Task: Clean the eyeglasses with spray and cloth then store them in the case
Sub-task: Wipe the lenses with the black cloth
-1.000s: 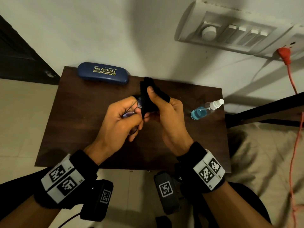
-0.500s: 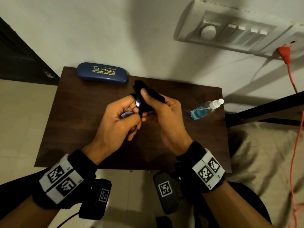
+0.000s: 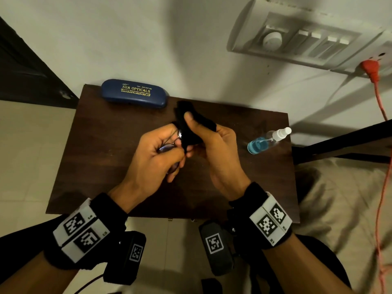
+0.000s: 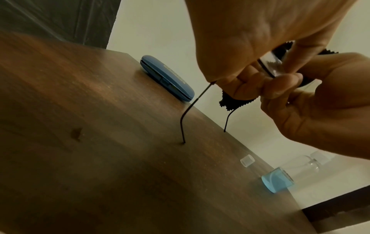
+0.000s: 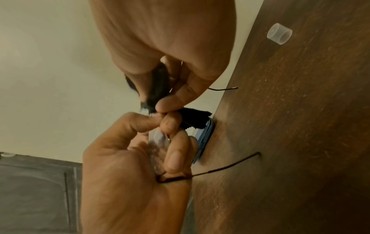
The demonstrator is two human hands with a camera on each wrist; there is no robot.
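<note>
My left hand (image 3: 161, 153) grips the thin-framed eyeglasses (image 3: 167, 147) above the middle of the dark wooden table (image 3: 106, 158). One lens (image 5: 158, 142) shows between its fingers, and both temple arms (image 4: 188, 109) hang down toward the tabletop. My right hand (image 3: 203, 143) pinches the black cloth (image 3: 187, 128) around the other lens, thumb on top. The blue eyeglass case (image 3: 133, 93) lies shut at the table's far left edge. The spray bottle (image 3: 266, 141) with blue liquid lies on its side at the right.
The bottle's clear cap (image 5: 279, 34) lies loose on the table, near the bottle (image 4: 278, 180). A wall with a switch panel (image 3: 307, 39) and a red plug (image 3: 371, 68) with its cord rises behind. A dark door (image 3: 25, 66) stands at the left.
The right thumb and cloth slid left along the lens and then back up a little. The left hand kept its hold on the glasses almost in place.
</note>
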